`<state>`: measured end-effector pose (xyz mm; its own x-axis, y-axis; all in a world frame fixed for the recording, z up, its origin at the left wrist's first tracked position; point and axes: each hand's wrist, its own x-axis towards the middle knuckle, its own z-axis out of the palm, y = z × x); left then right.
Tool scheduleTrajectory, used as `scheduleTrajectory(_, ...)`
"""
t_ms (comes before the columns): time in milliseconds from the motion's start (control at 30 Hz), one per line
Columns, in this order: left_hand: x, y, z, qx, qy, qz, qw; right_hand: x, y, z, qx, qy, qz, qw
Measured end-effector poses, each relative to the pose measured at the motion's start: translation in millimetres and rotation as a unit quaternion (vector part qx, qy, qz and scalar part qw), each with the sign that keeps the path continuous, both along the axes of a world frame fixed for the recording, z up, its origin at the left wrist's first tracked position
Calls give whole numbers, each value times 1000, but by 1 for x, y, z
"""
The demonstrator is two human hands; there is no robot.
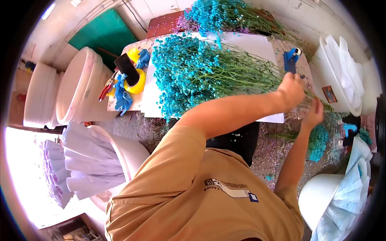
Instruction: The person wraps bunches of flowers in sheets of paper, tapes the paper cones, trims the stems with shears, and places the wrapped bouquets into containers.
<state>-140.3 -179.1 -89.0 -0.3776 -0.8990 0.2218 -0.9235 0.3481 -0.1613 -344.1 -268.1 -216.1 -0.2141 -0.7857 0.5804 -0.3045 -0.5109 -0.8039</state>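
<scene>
The left grip [292, 91] encloses green, turquoise-flowered stems [249, 72]. Right grip [313, 114]: cannot tell. Seemingly gathering; next calls for steadiness.

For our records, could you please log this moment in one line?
left hand: at stems | right hand: near stem ends | blue flowers: on white paper

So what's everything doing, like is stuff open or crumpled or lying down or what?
Blue flower bunch: lying on its side
Left hand: curled around its stems
Right hand: curled near the stem ends, grip unclear
White paper: flat under the bunch
Black phone: tilted, looks dark
Blue wad: crumpled
Red-handled tool: too small to tell if open
White bin: open-topped, white sheets inside
</scene>
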Motion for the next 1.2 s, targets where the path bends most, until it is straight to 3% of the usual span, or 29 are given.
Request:
scheduleTrajectory(67,0,6,2,41,1,21,999,-36,-19,-7,-17,-66,-167,984)
scheduleTrajectory(133,3,23,6,-18,-35,-51,998,-72,-36,-4,170,-279,-120,937)
scheduleTrajectory(167,1,28,0,-42,-29,-66,997,-79,-40,-2,171,-279,-115,938)
scheduleTrajectory(267,-14,37,-25,-53,-17,-92,994,-102,-60,1,352,-330,-116,868)
scheduleTrajectory(333,-17,35,-42,-84,-21,-89,992,-125,-93,-32,260,-499,41,826)
scheduleTrajectory(400,-21,28,-55,-20,26,-83,996,-145,-120,-57,256,-509,58,820)
scheduleTrajectory(567,-42,13,-55,-1,38,-108,993,-142,-122,-52,275,-495,-7,824)
scheduleTrajectory(667,-56,6,-53,36,51,-118,991,-167,-144,-73,319,-450,35,833)
scheduleTrajectory(700,-61,3,-50,36,63,-109,991,-162,-138,-65,339,-411,44,845)
scheduleTrajectory(733,-56,8,-34,81,51,-122,988,-144,-120,-49,307,-421,36,853)
scheduleTrajectory(800,-57,1,-37,62,68,-109,990,-129,-103,-35,237,-442,38,864)
scheduleTrajectory(833,-57,-1,-37,63,83,-100,990,-116,-89,-11,278,-414,-52,865)
scheduleTrajectory(900,-48,7,-26,44,83,-128,987,-116,-89,-14,224,-475,45,850)
scheduleTrajectory(1033,-45,14,6,6,-29,-164,986,-99,-64,25,153,-517,18,842)
scheduleTrajectory(1100,-48,10,1,-13,-11,-159,987,-99,-62,34,162,-567,51,806)
scheduleTrajectory(1200,-44,0,-6,10,44,-143,989,-93,-66,41,142,-555,41,819)
